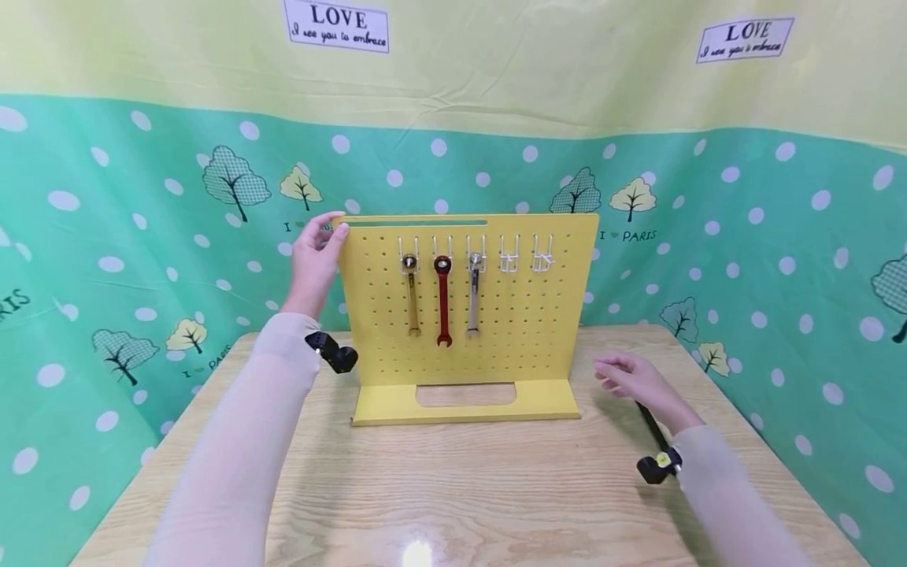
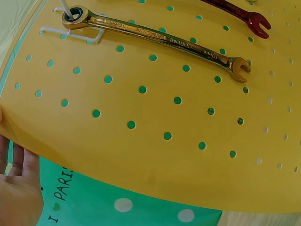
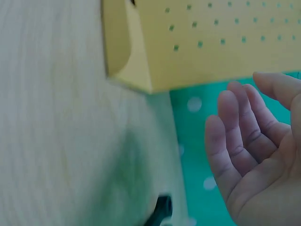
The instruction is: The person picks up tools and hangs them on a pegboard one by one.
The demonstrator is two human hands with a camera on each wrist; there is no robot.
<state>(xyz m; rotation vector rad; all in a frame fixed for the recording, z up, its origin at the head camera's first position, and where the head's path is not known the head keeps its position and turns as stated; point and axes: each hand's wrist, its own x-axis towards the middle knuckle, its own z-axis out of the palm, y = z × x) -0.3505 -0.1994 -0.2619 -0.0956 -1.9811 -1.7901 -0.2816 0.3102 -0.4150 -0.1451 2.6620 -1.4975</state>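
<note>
A yellow pegboard stand [image 1: 524, 331] stands upright on the table. My left hand [image 1: 316, 260] pinches its upper left corner, thumb on the front and fingers behind the edge, as the left wrist view also shows. Three wrenches hang in a row from white hooks: a gold wrench [image 1: 413, 303], a red wrench [image 1: 443, 303] and a silver wrench [image 1: 473, 303]. My right hand [image 1: 648, 386] is beside the board's lower right side, fingers loosely bent and holding nothing. Beneath it shows a slim black thing [image 1: 652, 425], partly hidden by the hand and wrist.
Two white hooks [image 1: 542, 256] on the board's right carry no wrench. The wooden table [image 1: 397, 480] stretches in front of the stand. A green and yellow printed curtain [image 1: 439, 169] encloses the back and sides. Black wrist cameras [image 1: 333, 353] sit on both sleeves.
</note>
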